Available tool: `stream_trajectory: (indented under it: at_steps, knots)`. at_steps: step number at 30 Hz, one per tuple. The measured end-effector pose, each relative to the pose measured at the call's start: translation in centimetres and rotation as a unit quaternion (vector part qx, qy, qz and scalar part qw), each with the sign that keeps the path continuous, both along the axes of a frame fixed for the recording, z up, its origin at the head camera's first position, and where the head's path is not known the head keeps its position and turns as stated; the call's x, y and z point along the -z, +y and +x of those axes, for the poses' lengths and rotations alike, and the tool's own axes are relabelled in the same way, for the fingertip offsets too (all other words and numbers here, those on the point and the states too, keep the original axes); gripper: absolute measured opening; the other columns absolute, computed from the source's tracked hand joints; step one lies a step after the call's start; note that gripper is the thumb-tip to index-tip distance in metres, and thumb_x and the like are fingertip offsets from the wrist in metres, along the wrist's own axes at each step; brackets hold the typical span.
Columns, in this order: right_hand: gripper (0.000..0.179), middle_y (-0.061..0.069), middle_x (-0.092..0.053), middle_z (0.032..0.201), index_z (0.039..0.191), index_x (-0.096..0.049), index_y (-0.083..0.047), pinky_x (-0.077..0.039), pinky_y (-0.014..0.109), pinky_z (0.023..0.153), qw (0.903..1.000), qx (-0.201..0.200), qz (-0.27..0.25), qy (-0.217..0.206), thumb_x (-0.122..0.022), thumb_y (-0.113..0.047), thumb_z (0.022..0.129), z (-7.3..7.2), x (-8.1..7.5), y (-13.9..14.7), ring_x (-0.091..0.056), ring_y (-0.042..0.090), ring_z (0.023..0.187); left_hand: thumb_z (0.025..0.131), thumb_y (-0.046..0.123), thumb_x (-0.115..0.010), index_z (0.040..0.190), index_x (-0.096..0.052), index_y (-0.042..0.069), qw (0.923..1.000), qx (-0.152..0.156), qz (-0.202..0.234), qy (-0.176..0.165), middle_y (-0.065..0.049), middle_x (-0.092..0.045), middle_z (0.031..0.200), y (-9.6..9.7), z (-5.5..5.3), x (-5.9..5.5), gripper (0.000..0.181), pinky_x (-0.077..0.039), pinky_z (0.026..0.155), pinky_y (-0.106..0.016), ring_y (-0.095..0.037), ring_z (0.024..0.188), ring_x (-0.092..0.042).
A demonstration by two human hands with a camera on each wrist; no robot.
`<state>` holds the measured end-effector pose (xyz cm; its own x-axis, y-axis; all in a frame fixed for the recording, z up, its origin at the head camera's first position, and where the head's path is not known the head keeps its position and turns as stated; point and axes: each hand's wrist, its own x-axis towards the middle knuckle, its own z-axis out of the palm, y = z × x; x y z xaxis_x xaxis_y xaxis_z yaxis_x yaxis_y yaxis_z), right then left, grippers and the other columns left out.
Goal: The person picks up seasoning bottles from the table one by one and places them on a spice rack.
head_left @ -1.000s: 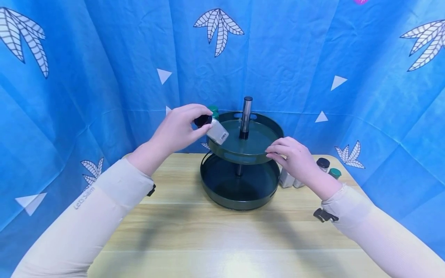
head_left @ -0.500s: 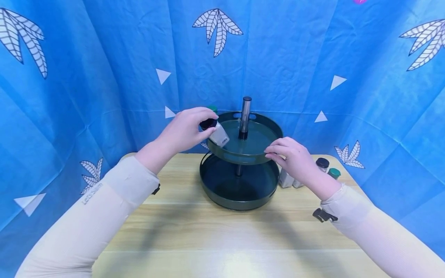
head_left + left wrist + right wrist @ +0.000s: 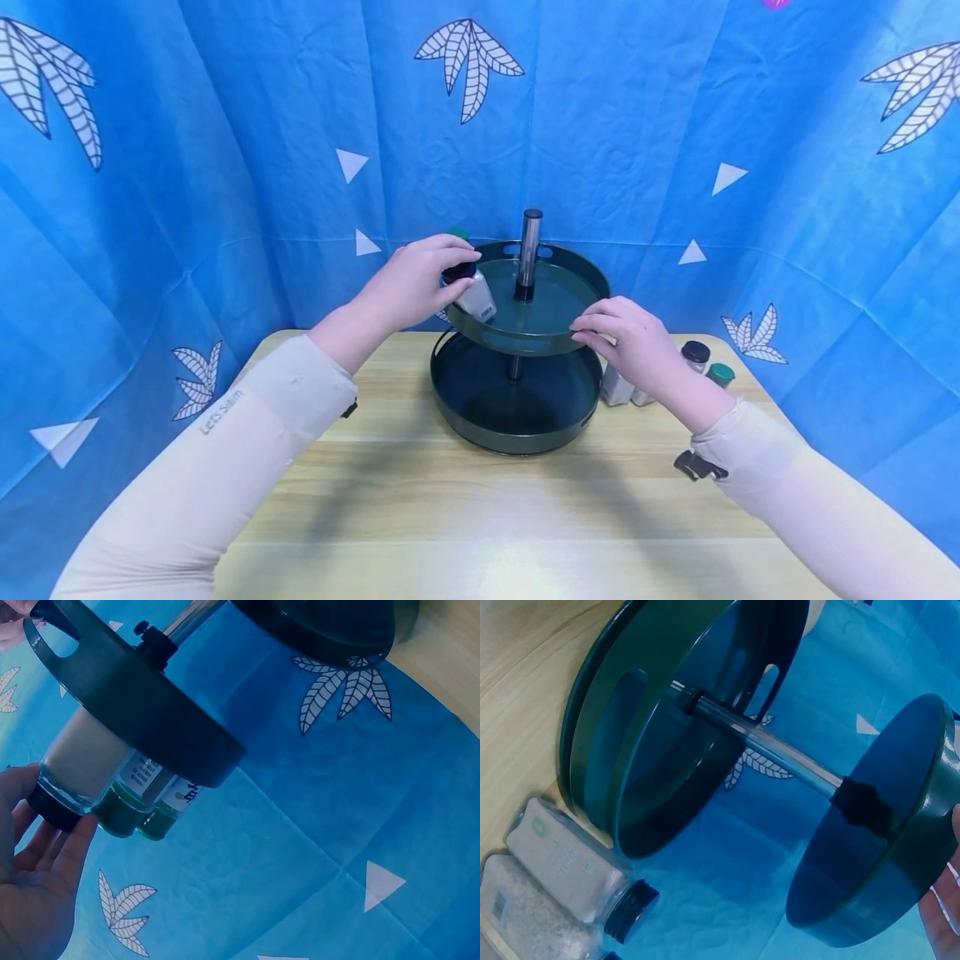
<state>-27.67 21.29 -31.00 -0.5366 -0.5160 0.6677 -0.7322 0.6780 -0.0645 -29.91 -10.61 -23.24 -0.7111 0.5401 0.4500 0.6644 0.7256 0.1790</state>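
There are two round dark-green trays [image 3: 562, 304], one silver metal pole [image 3: 530, 243], at least three clear black-capped jars [image 3: 477, 302] and at least three green-capped jars [image 3: 721, 374]

Blue curtain [image 3: 630, 108] hung behind table and down both sides, creased, with soft vertical folds. White leaf prints [image 3: 471, 65], outlined dark, were scattered across it; white triangles [image 3: 727, 177] sat between. Pink patch [image 3: 777, 3] showed at top edge, cut off. Table [image 3: 405, 517] was pale wood, grain running sideways, back corners rounded. Bright glare [image 3: 517, 573] lay near front; soft shadows [image 3: 326, 492] stretched over tabletop. Curtain looked darker in left wrist view.
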Motion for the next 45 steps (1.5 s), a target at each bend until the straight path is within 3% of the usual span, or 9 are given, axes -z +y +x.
stream_trajectory:
  at_steps: [4,21,45]
  knots:
    - [0.024,0.005,-0.072,0.096,0.099,-0.078,-0.009,-0.058,0.039,0.075,1.0,0.0,-0.001,0.002,-0.084,-0.002,0.077,0.0,0.0,0.0,-0.063,0.024,0.093,0.096,0.023,-0.07,0.134,-0.064,0.007,1.0,-0.003,0.003,0.002,-0.009,-0.06,0.134,0.2,-0.2,0.1,0.041,-0.055,0.094,-0.035,-0.023,0.116,-0.062]
    - [0.024,0.004,-0.071,0.096,0.098,-0.078,-0.01,-0.058,0.038,0.074,0.9999,-0.008,-0.002,0.014,-0.085,-0.003,0.076,-0.3,0.3,0.2,-0.062,0.023,0.093,0.097,0.018,-0.068,0.135,-0.063,0.008,1.0,0.0,-0.001,-0.005,-0.009,-0.059,0.14,1.1,-0.3,-0.1,0.039,-0.047,0.106,-0.039,-0.025,0.128,-0.056]
    - [0.024,0.004,-0.071,0.095,0.098,-0.078,-0.009,-0.058,0.038,0.073,0.9998,-0.01,-0.003,0.015,-0.085,-0.003,0.076,0.0,0.1,0.1,-0.063,0.023,0.092,0.096,0.016,-0.069,0.13,-0.067,0.007,0.9995,0.003,0.014,0.027,-0.008,-0.063,0.134,1.0,-0.3,0.5,0.035,-0.049,0.104,-0.037,-0.024,0.123,-0.06]
